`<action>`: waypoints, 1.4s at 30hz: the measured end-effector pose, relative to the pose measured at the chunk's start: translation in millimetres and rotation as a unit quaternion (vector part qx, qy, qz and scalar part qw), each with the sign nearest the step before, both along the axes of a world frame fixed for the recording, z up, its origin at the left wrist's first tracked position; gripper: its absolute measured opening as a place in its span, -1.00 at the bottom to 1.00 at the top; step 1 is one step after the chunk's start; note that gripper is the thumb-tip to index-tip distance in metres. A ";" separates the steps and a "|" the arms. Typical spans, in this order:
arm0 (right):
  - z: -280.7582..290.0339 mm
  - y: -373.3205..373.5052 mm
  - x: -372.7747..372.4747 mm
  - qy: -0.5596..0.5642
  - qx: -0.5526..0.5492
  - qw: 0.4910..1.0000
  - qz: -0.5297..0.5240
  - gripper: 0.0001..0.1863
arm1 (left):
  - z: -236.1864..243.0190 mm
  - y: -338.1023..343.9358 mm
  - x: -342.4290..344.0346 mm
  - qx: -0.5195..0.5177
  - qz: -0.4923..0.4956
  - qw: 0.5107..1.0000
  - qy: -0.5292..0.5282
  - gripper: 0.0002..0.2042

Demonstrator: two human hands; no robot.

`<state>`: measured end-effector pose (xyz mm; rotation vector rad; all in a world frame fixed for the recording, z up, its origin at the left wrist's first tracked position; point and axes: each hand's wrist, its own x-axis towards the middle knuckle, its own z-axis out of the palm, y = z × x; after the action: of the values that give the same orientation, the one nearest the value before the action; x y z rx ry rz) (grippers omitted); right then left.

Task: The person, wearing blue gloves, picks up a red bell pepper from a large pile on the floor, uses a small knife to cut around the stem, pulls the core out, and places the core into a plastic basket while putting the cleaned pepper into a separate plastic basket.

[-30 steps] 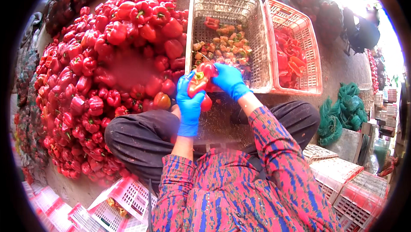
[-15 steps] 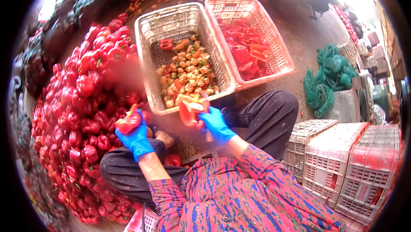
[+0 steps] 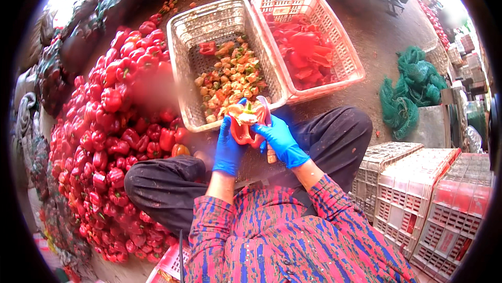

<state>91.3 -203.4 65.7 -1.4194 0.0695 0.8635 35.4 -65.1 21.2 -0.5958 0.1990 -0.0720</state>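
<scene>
Left hand [image 3: 229,147] is curling closed round opened red pepper [image 3: 241,132], left side; right hand [image 3: 283,141] is pinching its right side, also holding knife [image 3: 271,154]. Pepper is sitting at near end of cream crate [image 3: 181,87]; pink crate [image 3: 349,63] is standing alongside.

At centre, a pepper [image 3: 243,133] lies between the hands [image 3: 283,139], before a crate [image 3: 209,26] of cores [image 3: 230,76]; a second crate [image 3: 334,41] adjoins right, a heap [image 3: 102,163] left.
</scene>
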 end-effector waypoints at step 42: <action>-23.4 3.0 112.6 -0.032 0.025 0.976 -0.212 -0.63 | 5.8 119.3 -18.2 0.635 0.287 0.638 0.328 -0.63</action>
<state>203.8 -200.4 42.3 -1.3180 0.2892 0.4631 17.2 54.3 26.9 0.8163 0.6781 0.8859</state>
